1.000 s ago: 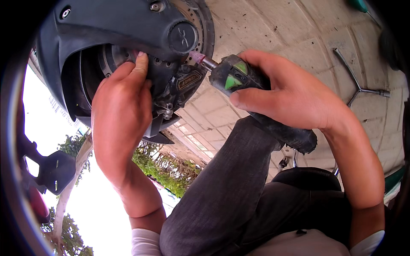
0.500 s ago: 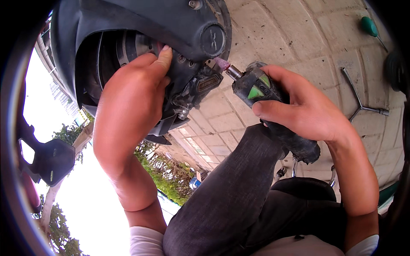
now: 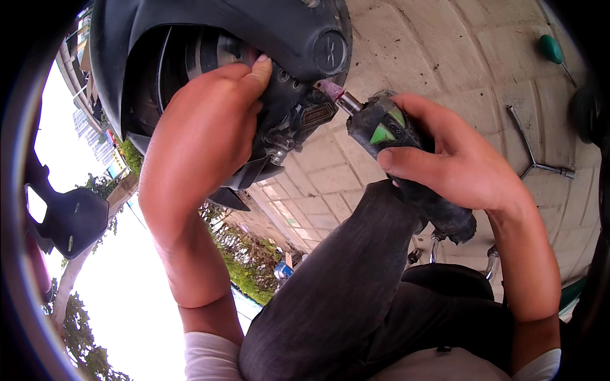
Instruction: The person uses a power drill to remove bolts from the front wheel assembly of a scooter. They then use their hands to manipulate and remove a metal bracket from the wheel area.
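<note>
A large black rounded shell [image 3: 254, 22], helmet-like with a round emblem on its side, fills the upper left. My left hand [image 3: 206, 120] is closed at the edge of its dark opening, thumb pressed against a finger; whatever it pinches is hidden. In my right hand [image 3: 457, 152] is a black and green handheld rotary grinder [image 3: 387, 130], its body wrapped by the fingers. From its metal collet sticks a pink grinding stone [image 3: 330, 89], pointing up-left at the shell's lower edge, beside a bracket with a small plate [image 3: 318, 115]. Whether the stone touches the shell, I cannot tell.
A green-handled screwdriver [image 3: 551, 49] and a three-armed wrench [image 3: 532, 149] lie on the paved ground [image 3: 432, 51] to the right. My bent knee [image 3: 375, 216] is below the grinder. A black mirror [image 3: 79, 222] juts in at the left.
The black shell has shifted a little right and up in the picture, my left hand moving with it. My right hand and the grinder have hardly moved.
</note>
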Demonstrator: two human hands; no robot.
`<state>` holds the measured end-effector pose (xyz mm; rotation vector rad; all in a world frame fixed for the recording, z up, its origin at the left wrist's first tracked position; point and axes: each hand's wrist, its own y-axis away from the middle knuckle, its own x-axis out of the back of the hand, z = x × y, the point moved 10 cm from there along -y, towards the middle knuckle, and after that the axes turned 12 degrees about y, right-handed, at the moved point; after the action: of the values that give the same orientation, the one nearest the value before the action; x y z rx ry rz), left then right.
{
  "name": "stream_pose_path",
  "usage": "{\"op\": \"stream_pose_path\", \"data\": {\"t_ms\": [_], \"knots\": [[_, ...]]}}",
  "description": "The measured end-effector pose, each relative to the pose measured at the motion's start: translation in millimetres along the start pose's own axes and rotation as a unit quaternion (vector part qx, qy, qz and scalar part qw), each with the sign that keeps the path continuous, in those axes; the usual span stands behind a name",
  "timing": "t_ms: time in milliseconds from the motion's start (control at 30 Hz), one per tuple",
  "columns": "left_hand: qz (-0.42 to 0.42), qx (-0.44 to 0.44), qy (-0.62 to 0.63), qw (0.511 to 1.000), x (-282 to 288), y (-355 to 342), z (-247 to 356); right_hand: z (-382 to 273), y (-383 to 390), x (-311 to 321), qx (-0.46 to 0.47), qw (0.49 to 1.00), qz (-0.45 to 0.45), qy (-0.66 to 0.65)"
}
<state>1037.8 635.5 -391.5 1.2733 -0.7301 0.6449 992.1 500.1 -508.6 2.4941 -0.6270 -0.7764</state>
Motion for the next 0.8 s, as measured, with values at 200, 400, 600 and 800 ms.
{"op": "stream_pose_path", "data": {"t_ms": [200, 400, 600, 800], "knots": [[0.012, -0.028, -0.008, 1.0, 3.5, -2.4, -10.5, 2.4, 3.9, -6.2, -0.001, 0.999, -0.001, -0.041], [0.012, -0.052, -0.038, 0.998, -0.4, 4.3, -6.9, 4.6, 2.6, -12.5, -0.008, 1.0, -0.017, -0.021], [-0.023, 0.009, -0.054, 0.998, -9.5, 0.4, -13.8, 2.4, 1.4, -10.9, -0.013, 1.0, -0.007, 0.001], [0.015, -0.011, -0.047, 0.999, 4.5, 5.4, -12.7, 12.9, 1.5, -10.1, -0.014, 1.0, -0.007, -0.021]]}}
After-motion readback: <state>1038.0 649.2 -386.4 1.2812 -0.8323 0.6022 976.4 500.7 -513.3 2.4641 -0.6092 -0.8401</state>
